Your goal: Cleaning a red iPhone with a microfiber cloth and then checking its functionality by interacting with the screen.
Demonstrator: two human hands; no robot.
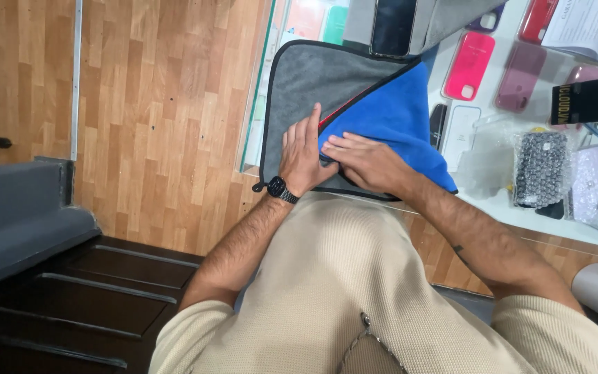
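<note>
Wood-plank floor (153,104) shows left of a glass-topped desk (520,215), with the microfibre cloth (313,83), grey with one blue half folded over it, spread at the desk's near edge. Left hand (304,156), watch (278,188) at the wrist, lies flat and spread on the grey beside the fold; right hand (363,161) lies flat on the blue, fingertips at the fold line, neither gripping. Judgement: pressing evenly along the fold and aligning the black-trimmed edges would keep the crease straight; phone cases (469,66) lie beyond, well apart.
</note>
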